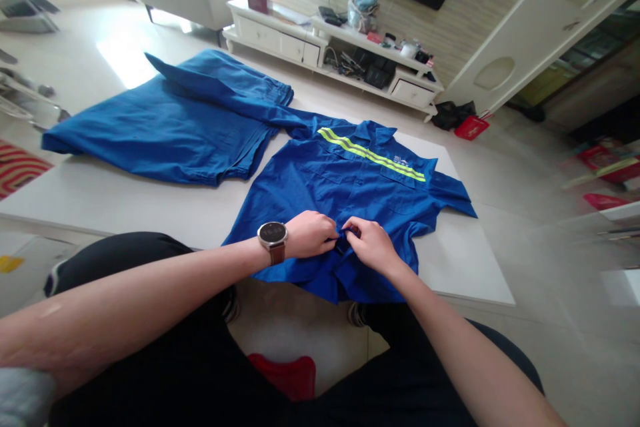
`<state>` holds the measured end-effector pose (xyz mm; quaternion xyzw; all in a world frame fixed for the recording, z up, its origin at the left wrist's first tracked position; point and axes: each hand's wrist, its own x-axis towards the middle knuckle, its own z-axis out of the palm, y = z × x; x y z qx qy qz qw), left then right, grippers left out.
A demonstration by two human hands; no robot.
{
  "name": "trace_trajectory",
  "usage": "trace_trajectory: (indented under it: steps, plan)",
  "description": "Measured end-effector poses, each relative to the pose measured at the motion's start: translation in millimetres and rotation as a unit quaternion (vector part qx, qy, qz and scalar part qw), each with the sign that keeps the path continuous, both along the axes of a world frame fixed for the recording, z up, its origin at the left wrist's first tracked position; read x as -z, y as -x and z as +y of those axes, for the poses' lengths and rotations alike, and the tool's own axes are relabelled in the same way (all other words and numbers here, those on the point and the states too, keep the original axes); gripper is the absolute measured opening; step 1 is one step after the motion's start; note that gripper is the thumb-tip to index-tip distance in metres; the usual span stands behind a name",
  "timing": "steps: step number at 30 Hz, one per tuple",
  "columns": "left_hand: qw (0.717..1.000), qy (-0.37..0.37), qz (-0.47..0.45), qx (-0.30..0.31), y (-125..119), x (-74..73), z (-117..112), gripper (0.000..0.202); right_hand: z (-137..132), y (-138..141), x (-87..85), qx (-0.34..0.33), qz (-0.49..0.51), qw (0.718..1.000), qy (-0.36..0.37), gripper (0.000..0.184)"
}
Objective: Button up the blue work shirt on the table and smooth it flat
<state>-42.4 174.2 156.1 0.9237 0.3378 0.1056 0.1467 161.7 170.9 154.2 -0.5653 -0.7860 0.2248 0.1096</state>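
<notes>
Both hands, left hand (pixel 311 234) and right hand (pixel 371 245), pinch the blue shirt (pixel 345 193) front

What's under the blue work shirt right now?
The blue work shirt lies flat on the white table, hem overhanging the near edge. Both hands pinch its front placket. Anything beneath the fabric is covered.

Single head-worn view, looking forward and down, close over table (pixel 125 203), room beyond

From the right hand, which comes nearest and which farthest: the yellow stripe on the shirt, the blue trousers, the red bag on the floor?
From the right hand:
1. Yellow stripe, just beyond it on the shirt.
2. Red bag, far right, on the floor.
3. Blue trousers, far left on the table; their nearest edge roughly ties the bag.
</notes>
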Motion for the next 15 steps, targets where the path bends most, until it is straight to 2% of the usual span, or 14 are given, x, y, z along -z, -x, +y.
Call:
trace_trajectory:
  steps: [5, 8, 12, 15]
  plan:
    - [0.999, -0.006, -0.023, 0.037, -3.5, 7.3, 1.7, 0.023, -3.3, 0.2, 2.4, 0.021, -0.004, 1.0, -0.013, 0.02]
    - [0.999, -0.018, -0.024, 0.034, -1.1, 8.4, 2.4, 0.025, 1.9, 3.4, 0.3, -0.006, 0.024, 1.0, -0.019, 0.021]
    - [0.999, -0.033, -0.017, 0.016, 4.8, 3.4, 2.3, 0.026, 13.4, 6.1, -1.3, -0.069, 0.101, 0.992, 0.025, 0.018]
    - [0.999, -0.031, -0.015, 0.015, 7.9, -2.6, 1.4, 0.024, 21.8, 4.1, -2.7, -0.069, 0.174, 0.98, 0.062, 0.013]
